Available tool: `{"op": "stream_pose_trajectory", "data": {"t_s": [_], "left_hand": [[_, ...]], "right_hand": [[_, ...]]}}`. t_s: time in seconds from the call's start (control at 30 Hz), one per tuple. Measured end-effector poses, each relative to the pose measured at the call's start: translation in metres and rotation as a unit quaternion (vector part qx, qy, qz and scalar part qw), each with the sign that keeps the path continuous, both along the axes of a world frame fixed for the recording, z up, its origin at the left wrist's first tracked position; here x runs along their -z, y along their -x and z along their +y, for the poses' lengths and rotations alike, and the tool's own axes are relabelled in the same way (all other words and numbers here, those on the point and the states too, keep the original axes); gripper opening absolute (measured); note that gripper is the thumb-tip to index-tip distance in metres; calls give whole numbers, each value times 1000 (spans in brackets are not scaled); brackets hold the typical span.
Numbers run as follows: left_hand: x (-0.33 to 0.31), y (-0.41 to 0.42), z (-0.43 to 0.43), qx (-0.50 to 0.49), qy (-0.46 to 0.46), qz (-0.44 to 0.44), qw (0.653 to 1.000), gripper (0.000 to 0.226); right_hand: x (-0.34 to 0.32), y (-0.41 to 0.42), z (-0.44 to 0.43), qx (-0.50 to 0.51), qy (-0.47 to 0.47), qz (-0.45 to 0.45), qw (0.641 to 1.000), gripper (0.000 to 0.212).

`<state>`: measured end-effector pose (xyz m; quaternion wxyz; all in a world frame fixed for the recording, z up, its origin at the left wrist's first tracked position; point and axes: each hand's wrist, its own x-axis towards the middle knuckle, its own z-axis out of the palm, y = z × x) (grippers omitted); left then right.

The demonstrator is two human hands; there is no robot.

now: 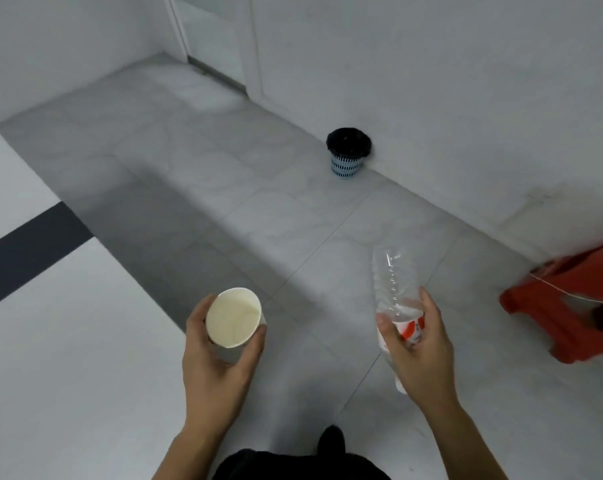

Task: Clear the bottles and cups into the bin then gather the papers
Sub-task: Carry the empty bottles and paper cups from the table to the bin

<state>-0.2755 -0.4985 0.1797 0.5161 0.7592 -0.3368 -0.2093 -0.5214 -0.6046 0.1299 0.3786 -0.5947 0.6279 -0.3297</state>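
1. A cup point(233, 317) was held in the left hand point(217, 362), fingers wrapped round its wall. It looked empty, tbh.
2. A bottle point(391, 289) was gripped round its label by the right hand point(419, 351).
3. The bin point(349, 152) was parked on the floor against the wall, well apart from both hands.
4. Best guess: both items should've been carried right over the bin's mouth before being let go, since light empties probably get bounced off the rim if tossed.
5. The red stool point(570, 306) was near the path on the right, so it was likely worth being steered around.
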Motion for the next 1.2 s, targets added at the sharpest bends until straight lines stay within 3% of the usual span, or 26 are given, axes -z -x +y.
{"op": "stream_pose_trajectory", "data": {"t_s": [0.3,0.5,0.7,0.8,1.0,1.2], "left_hand": [[22,8,-178,-12,-13,-4,1000,69],[56,-12,-366,-2,-11,32,999,67],[16,-38,-560,56,1,19,998,73],[2,-50,-640,83,-1,-1,997,74],[36,-62,-773,76,-43,-17,996,74],[60,-64,-944,26,-67,8,997,78]], "right_hand": [[15,11,-190,1,9,-12,1000,84],[26,1,-360,22,-12,41,999,87],[-23,-17,-537,49,37,54,997,73],[-32,-25,-608,67,47,36,996,76],[11,-31,-739,83,-14,25,996,79],[39,-57,-943,26,-65,28,997,88]]}}
